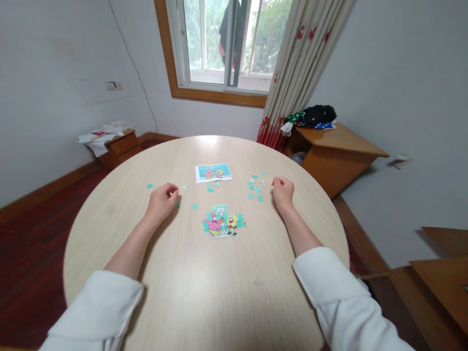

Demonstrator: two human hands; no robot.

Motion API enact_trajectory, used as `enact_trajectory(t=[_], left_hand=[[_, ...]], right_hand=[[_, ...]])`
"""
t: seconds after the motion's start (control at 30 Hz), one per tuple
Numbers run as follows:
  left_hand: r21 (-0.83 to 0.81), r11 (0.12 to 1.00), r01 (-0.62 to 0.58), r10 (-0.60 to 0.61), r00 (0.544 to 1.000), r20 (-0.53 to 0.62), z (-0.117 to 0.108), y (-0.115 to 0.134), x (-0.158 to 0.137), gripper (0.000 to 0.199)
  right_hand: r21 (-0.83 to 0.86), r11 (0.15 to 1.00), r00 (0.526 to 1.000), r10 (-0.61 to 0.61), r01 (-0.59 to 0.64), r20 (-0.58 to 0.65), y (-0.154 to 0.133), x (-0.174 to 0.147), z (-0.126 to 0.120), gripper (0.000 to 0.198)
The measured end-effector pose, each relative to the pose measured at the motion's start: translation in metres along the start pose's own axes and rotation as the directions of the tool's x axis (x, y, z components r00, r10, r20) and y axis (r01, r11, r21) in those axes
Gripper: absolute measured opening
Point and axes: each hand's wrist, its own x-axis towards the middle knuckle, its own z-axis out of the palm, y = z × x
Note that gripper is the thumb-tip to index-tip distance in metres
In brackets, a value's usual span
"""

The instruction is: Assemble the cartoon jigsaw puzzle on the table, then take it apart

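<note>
Near the middle of the table (204, 292), saw the partly joined puzzle (224, 222) lying flat, slightly wider from side to side than from front to back. From the left hand (163, 201), found it to the right and toward the near rim; from the right hand (283, 193), to the left and likewise toward the near rim. Judged the left hand closer by a little. Noted a single loose piece (195, 206) between that hand and the puzzle. Saw the left fingers curled in toward the thumb, with another piece (178, 205) just beside; could not tell of anything pinched there. Saw the right fingers folded together, no piece visible in them, just right of a loose cluster of pieces (260, 198). Beyond the puzzle, saw the printed picture sheet (214, 173) flat on the table; past the far rim, a window (212, 39) and a curtain (300, 53).
</note>
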Motion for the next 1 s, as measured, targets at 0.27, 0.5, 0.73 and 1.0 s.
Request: enact_trajectory(t=[0.27, 0.5, 0.73, 1.0], left_hand=[[-0.050, 0.999, -0.011, 0.011, 1.000, -0.009, 0.002, -0.004, 0.000, 0.033], [-0.053, 0.998, -0.014, 0.015, 0.999, 0.030, 0.003, -0.001, -0.001, 0.030], [-0.046, 0.999, -0.009, 0.011, 0.999, 0.046, 0.005, -0.004, -0.001, 0.031], [-0.030, 1.000, 0.006, -0.004, 0.998, 0.059, 0.005, -0.004, -0.001, 0.030]], right_hand=[[-0.160, 0.979, 0.991, 0.112, -0.122, -0.071, 0.016, 0.015, -0.016, 0.019], [-0.450, 0.843, 0.940, -0.172, 0.295, 0.294, 0.016, 0.006, -0.004, 0.034], [-0.508, 0.760, 0.861, -0.132, 0.406, 0.491, 0.017, 0.002, 0.000, 0.041], [-0.496, 0.783, 0.896, -0.170, 0.375, 0.410, 0.009, 0.003, -0.005, 0.023]])
